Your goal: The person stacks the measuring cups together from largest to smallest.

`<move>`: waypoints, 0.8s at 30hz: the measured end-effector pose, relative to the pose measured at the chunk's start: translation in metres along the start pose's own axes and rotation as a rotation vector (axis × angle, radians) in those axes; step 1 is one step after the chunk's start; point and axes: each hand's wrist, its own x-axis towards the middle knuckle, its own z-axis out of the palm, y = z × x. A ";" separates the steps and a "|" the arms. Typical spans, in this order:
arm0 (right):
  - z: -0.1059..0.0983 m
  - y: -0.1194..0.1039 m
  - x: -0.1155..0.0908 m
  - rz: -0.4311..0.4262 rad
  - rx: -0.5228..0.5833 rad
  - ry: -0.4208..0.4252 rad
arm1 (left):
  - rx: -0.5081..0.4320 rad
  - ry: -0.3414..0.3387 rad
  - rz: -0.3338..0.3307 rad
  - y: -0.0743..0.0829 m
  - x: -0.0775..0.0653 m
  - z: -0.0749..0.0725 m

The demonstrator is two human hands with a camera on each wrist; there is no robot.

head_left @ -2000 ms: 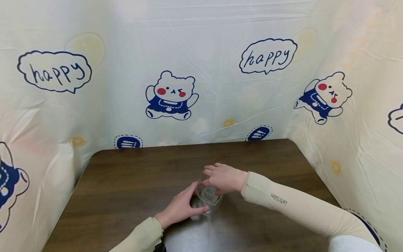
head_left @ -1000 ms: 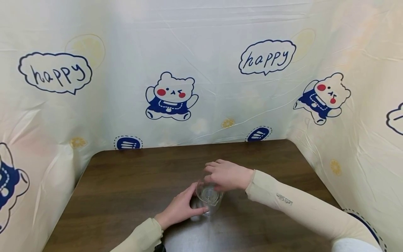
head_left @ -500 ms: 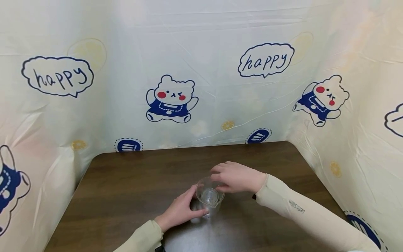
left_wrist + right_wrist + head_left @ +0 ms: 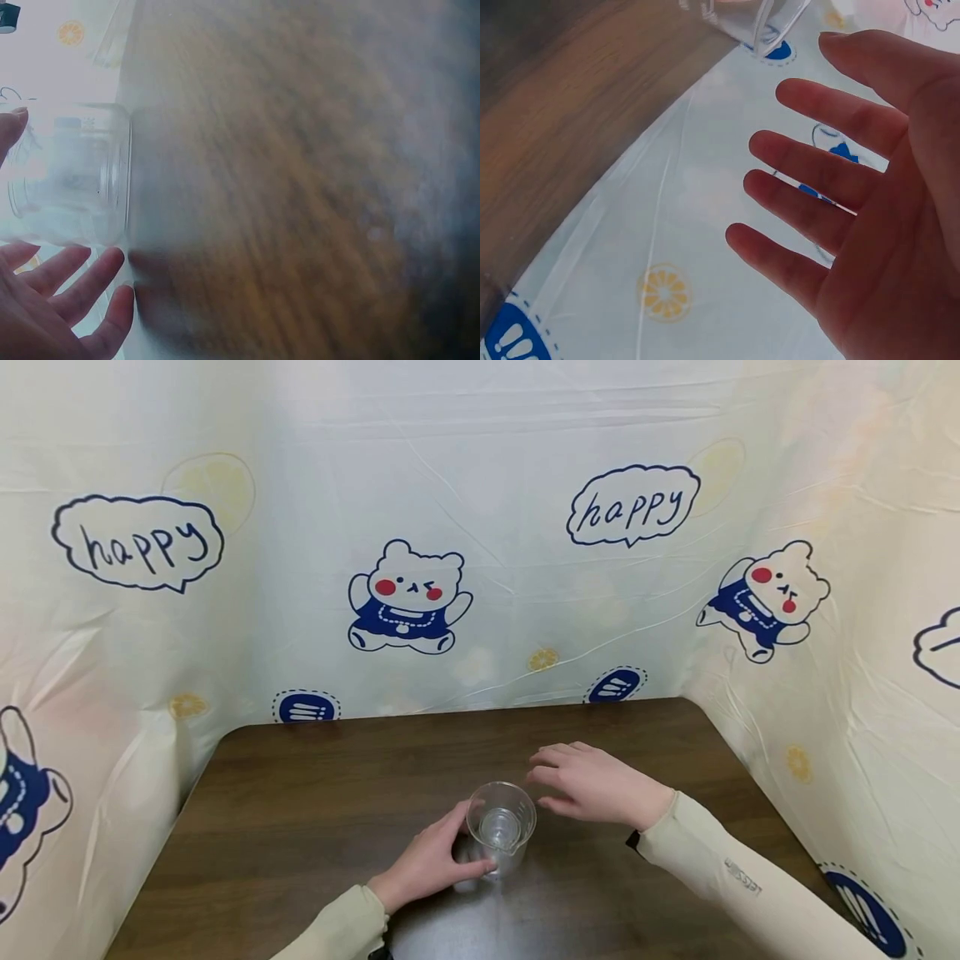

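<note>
A clear glass beaker (image 4: 519,852) with a pouring lip stands upright on the table. Inside it sits a smaller clear glass vessel (image 4: 500,828), also visible through the wall in the left wrist view. My left hand (image 4: 427,864) holds the beaker from the left, thumb on one side and fingers on the other. Just right of the rim, my right hand (image 4: 596,785) hovers apart from the glass with nothing in it. Its fingers are spread and relaxed in the right wrist view, where part of the beaker (image 4: 780,26) shows at the top.
The dark wooden table (image 4: 315,810) has rounded far corners. A pale curtain (image 4: 487,485) printed with bears and lettering hangs behind it and along both sides.
My right hand has come out of the beaker's mouth and moved right, away from the rim. The smaller vessel now sits lower inside. My left hand stays in place.
</note>
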 end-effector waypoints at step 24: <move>0.040 0.007 -0.051 0.292 -0.103 0.207 | 0.014 0.014 0.037 0.001 -0.001 0.000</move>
